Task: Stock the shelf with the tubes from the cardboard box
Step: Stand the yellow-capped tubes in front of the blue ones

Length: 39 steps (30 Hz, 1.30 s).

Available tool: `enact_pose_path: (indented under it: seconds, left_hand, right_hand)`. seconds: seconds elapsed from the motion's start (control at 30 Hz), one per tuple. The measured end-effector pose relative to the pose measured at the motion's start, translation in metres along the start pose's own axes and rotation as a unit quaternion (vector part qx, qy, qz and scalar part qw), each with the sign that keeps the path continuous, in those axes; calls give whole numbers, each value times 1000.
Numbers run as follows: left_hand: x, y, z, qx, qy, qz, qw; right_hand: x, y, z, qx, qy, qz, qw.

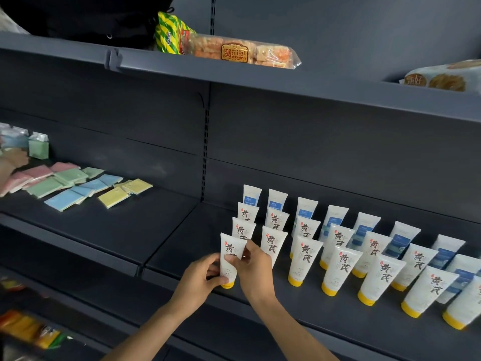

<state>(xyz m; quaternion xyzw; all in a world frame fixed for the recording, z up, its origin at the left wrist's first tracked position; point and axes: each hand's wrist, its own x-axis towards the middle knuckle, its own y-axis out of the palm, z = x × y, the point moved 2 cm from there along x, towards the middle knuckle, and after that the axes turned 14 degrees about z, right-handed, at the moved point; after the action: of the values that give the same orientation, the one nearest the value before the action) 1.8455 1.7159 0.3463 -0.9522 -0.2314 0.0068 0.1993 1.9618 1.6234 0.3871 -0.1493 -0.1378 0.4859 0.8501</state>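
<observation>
Both hands close on a white tube with a yellow cap [230, 259] standing cap-down near the front edge of the dark grey shelf [182, 246], at lower centre of the frame. The left hand [200, 278] wraps the tube's lower body, while the right hand [253, 267] pinches its middle from the right side. It heads the leftmost column of matching yellow-capped tubes [302, 259], ranked in rows running toward the right of the frame, with blue-labelled tubes [277, 201] lined up behind them. At centre left, pastel sachets [78, 185] lie flat on the neighbouring shelf section. On the upper shelf, at top centre, rests a clear pack of pastries [242, 52].
</observation>
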Motion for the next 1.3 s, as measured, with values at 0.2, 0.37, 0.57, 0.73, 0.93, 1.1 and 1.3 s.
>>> enact_pose_path:
  seconds: [0.2,0.37,0.57,0.73,0.93,1.1,1.3]
  left_hand:
    - [5,2,6,46,3,-9,999]
    - [8,3,9,49,3,-8,999]
    - [5,2,8,94,-13,3,995]
    - [-10,-7,6,254,-20,-70,964]
    - [-29,3,-12,374,36,-90,922]
    - [-28,33,-39,409,74,-74,906]
    - [-18,91,-82,421,104,-65,899]
  right_hand:
    - [5,0,-8,-25,-3,-7,1000]
    - [5,1,-10,-30,-9,-9,999]
    - [3,-2,-11,-41,2,9,999]
    - [-18,-19,-20,-43,-8,-8,999]
    - [-52,-63,-28,-216,-58,-9,975]
    - [-80,-108,-34,-318,-119,-13,940]
    - [-122,-164,-45,-380,-138,-29,914]
